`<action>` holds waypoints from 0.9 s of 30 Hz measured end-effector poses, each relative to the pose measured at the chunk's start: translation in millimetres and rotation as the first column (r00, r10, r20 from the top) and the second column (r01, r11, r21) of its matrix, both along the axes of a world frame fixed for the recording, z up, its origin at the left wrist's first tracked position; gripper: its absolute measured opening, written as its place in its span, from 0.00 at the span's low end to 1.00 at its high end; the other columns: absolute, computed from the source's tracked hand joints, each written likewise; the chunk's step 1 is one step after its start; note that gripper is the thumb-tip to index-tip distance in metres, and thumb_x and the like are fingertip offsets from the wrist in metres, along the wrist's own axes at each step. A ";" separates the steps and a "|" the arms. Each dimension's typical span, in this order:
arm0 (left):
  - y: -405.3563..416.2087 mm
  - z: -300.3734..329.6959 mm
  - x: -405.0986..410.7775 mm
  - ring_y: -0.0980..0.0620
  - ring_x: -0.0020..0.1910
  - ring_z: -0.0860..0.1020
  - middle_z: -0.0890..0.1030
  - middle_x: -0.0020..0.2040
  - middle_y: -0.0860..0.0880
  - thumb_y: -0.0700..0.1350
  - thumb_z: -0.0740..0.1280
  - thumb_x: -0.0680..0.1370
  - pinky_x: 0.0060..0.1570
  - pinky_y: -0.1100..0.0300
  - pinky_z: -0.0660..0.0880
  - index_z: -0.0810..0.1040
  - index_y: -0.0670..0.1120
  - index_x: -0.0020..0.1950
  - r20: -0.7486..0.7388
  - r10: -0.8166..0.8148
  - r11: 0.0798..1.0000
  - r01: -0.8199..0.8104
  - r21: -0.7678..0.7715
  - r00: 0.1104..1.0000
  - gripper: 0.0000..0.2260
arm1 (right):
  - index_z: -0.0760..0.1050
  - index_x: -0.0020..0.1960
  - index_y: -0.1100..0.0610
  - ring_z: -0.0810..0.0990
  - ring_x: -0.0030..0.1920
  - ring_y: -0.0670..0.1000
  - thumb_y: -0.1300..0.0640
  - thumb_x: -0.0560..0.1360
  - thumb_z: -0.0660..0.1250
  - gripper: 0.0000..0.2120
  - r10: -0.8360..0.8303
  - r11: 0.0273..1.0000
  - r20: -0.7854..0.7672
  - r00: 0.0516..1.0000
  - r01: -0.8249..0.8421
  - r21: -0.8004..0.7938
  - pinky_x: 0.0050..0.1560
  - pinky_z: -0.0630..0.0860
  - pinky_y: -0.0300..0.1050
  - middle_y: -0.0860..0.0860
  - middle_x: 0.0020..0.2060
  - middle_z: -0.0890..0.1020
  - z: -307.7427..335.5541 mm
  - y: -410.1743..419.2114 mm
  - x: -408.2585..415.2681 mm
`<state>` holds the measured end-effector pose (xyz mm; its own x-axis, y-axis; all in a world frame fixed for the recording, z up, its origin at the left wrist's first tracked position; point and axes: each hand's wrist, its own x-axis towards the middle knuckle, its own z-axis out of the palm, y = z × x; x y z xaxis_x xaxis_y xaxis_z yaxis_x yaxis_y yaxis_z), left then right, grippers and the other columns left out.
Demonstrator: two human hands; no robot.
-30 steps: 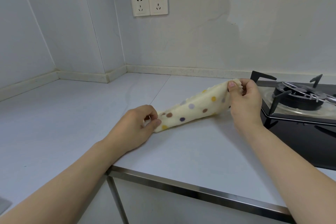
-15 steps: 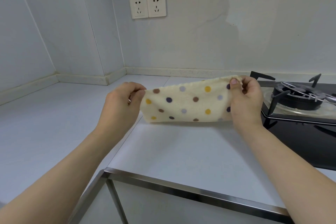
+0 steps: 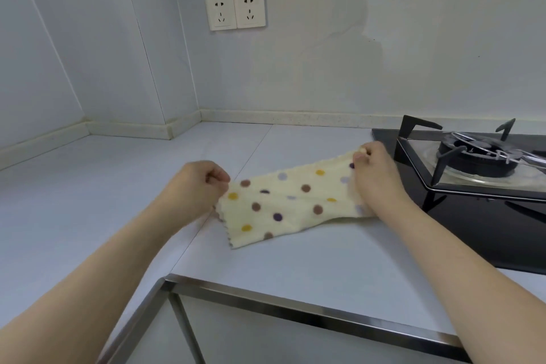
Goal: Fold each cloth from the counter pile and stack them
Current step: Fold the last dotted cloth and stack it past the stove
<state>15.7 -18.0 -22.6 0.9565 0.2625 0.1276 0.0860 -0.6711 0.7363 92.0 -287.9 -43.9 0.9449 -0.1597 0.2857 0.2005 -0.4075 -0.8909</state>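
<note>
Cream polka-dot cloth (image 3: 291, 204), zigzag-edged, pinched at 2 corners

My left hand (image 3: 204, 183) and right hand (image 3: 373, 171) pinch the top corners of a dotted cloth (image 3: 291, 201), its lower edge on the counter (image 3: 295, 260) beside the stove (image 3: 478, 162).

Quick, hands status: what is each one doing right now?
Left hand: pinching the cream polka-dot cloth at its left end.
Right hand: pinching the cloth's far right corner.
</note>
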 end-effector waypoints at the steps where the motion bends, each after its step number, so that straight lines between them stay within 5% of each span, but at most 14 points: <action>1: -1.9 -9.0 0.7 0.55 0.37 0.75 0.79 0.41 0.51 0.40 0.64 0.78 0.35 0.64 0.69 0.80 0.48 0.48 0.009 0.001 0.985 -0.003 0.175 1.000 0.06 | 0.65 0.52 0.54 0.77 0.37 0.44 0.59 0.81 0.52 0.05 0.009 0.977 -0.015 1.000 -0.011 -0.215 0.35 0.67 0.44 0.49 0.46 0.76 -4.2 -0.1 -0.1; 4: -3.7 -20.2 2.0 0.59 0.41 0.74 0.78 0.44 0.53 0.41 0.63 0.79 0.36 0.66 0.67 0.78 0.51 0.51 0.046 -0.033 0.973 0.022 0.230 0.998 0.06 | 0.63 0.52 0.54 0.72 0.45 0.55 0.60 0.81 0.53 0.03 -0.018 0.845 -0.014 1.000 0.008 -0.535 0.42 0.65 0.47 0.49 0.48 0.74 -13.1 -0.7 1.3; 11: -30.0 -22.8 -1.7 0.54 0.60 0.69 0.70 0.59 0.57 0.39 0.60 0.79 0.60 0.60 0.66 0.74 0.52 0.60 0.219 -0.143 0.935 0.059 0.350 0.965 0.13 | 0.59 0.51 0.49 0.73 0.41 0.57 0.61 0.79 0.51 0.07 0.005 0.776 0.061 0.998 0.035 -0.629 0.34 0.61 0.47 0.47 0.45 0.75 -17.3 0.8 1.0; 15: -53.0 -27.0 -10.1 0.52 0.57 0.66 0.71 0.58 0.56 0.40 0.61 0.78 0.56 0.61 0.58 0.75 0.51 0.58 0.352 -0.360 0.797 0.089 0.597 0.864 0.11 | 0.58 0.52 0.48 0.74 0.41 0.57 0.60 0.80 0.50 0.07 0.021 0.778 0.080 0.997 0.034 -0.628 0.34 0.62 0.47 0.45 0.45 0.76 -16.9 0.3 0.4; 20: -48.8 -11.9 -21.3 0.55 0.39 0.73 0.74 0.42 0.56 0.46 0.63 0.77 0.39 0.58 0.72 0.71 0.51 0.46 -0.008 -0.442 0.800 0.399 0.447 0.897 0.02 | 0.59 0.53 0.50 0.72 0.39 0.57 0.61 0.80 0.50 0.07 0.028 0.764 0.062 0.998 0.019 -0.645 0.32 0.59 0.46 0.44 0.38 0.71 -15.7 -1.7 -0.9; 24: -47.4 -6.4 -24.0 0.58 0.48 0.78 0.77 0.39 0.56 0.49 0.64 0.77 0.47 0.56 0.76 0.72 0.48 0.39 -0.191 -0.460 0.704 0.488 0.516 0.867 0.09 | 0.60 0.53 0.50 0.73 0.40 0.59 0.59 0.81 0.49 0.05 0.022 0.760 0.051 0.998 0.017 -0.650 0.34 0.62 0.47 0.47 0.35 0.70 -15.5 -2.3 0.2; 27: -46.6 3.8 -27.4 0.55 0.38 0.74 0.76 0.37 0.54 0.51 0.63 0.78 0.39 0.58 0.73 0.72 0.48 0.39 -0.254 -0.441 0.619 0.496 0.609 0.861 0.10 | 0.60 0.52 0.51 0.72 0.39 0.58 0.61 0.80 0.52 0.05 -0.003 0.757 0.042 0.999 0.029 -0.653 0.30 0.59 0.46 0.44 0.33 0.68 -16.3 -4.2 2.8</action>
<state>-11.7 -64.5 -18.8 0.9395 -0.3422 0.0133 -0.3412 -0.9319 0.1229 94.8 -292.0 -60.1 0.9309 0.0633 0.3598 0.2149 -0.8913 -0.3992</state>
